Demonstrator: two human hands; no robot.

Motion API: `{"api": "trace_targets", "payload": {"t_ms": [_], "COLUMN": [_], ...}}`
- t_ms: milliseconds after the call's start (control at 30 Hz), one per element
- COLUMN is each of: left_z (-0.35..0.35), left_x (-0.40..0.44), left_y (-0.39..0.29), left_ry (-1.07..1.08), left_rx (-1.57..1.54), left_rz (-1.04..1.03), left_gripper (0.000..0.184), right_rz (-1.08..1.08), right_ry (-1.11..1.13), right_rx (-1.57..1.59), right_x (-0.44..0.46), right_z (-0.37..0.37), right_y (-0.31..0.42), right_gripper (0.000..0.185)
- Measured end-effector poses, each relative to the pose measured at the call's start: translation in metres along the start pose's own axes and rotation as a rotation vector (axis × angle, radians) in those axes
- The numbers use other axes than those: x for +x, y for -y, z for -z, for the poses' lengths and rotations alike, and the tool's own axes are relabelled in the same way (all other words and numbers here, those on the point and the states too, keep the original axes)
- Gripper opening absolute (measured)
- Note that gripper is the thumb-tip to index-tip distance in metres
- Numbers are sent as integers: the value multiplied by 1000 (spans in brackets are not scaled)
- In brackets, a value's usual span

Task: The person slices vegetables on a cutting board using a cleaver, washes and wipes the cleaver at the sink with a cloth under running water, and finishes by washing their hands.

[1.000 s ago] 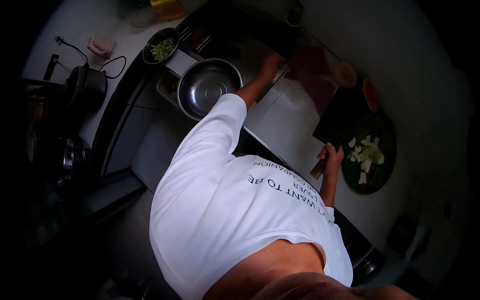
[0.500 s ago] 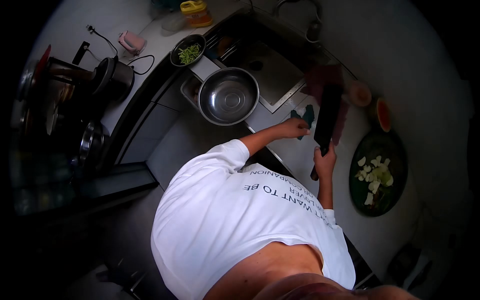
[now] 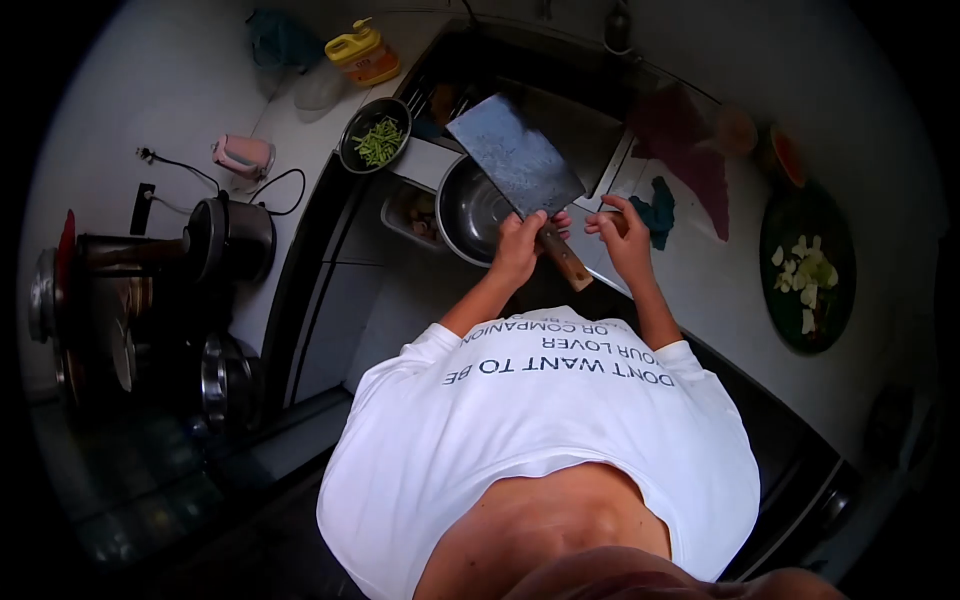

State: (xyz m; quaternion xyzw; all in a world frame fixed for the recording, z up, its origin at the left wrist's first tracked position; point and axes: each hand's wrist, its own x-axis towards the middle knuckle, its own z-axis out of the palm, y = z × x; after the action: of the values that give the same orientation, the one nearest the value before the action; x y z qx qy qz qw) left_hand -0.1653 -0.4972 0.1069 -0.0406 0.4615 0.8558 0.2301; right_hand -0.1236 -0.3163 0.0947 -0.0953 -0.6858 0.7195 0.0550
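My left hand (image 3: 518, 248) is closed around the wooden handle of a cleaver (image 3: 520, 160). The broad, dark blade points up and left, over the edge of a steel bowl (image 3: 462, 212) and the sink's near side. Part of the bowl is hidden behind the blade and hand. Just right of the handle, my right hand (image 3: 622, 235) is raised with loosely bent fingers apart and nothing visible in them. Beside it on the white counter lies a crumpled dark green cloth (image 3: 657, 213).
A dark red cloth (image 3: 690, 150) lies near a cut fruit (image 3: 787, 155). At right, a round green board (image 3: 780, 320) bears white pieces. Left of the sink (image 3: 590, 125) are a bowl of chopped green vegetables (image 3: 378, 142), a yellow bottle (image 3: 364, 55) and a dark cooker (image 3: 240, 240).
The cleaver has passed from my right hand to my left and moved left, over the bowl. My right hand is now free beside the green cloth. The view has shifted.
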Motion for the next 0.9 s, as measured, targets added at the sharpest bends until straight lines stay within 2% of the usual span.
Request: {"api": "trace_targets", "payload": {"t_ms": [67, 100, 167, 233, 267, 300, 400, 433, 533, 667, 733, 833, 900], "left_z": [39, 63, 93, 109, 121, 134, 174, 183, 197, 193, 186, 177, 179], "left_x": [-10, -10, -18, -25, -27, -28, -22, -21, -19, -6, 4, 27, 45], "left_y": [-36, -49, -79, -107, -116, -124, -135, -138, -141, -143, -145, -145, -142], "left_ry": [26, 58, 30, -48, -114, -107, -99, -79, -69, -51, -64, -28, 6], "left_rx": [-37, 0, 23, -46, -103, -141, -277, -276, -280, -291, -287, -319, -284], "left_rz": [35, 25, 3, 24, 66, 75, 155, 164, 167, 191, 219, 251, 304], "left_gripper": [19, 15, 12, 9, 9, 10, 15, 16, 16, 13, 12, 7, 8], "right_rz": [-150, -283, -609, -505, -531, -602, -555, -549, -506, -374, -461, -494, -438], "right_ry": [-144, -145, -42, -22, -18, -112, -204, -284, -560, -873, -999, -1151, -1264], "right_rx": [-301, -398, -360, -336, -169, 10, -103, -143, 85, 207, 201, 422, 609], "right_x": [15, 18, 25, 37, 35, 39, 49, 44, 27, 24, 34, 45, 47], "right_z": [-26, -44, -79, -99, -108, -118, -119, -113, -71, 18, 56, 95, 112], "right_y": [-45, -58, -70, -113, -98, -117, -121, -97, -63, -57, -51, -61, -76], "right_gripper": [52, 56, 57, 56, 54, 44, 28, 23, 22, 19, 18, 20, 23]}}
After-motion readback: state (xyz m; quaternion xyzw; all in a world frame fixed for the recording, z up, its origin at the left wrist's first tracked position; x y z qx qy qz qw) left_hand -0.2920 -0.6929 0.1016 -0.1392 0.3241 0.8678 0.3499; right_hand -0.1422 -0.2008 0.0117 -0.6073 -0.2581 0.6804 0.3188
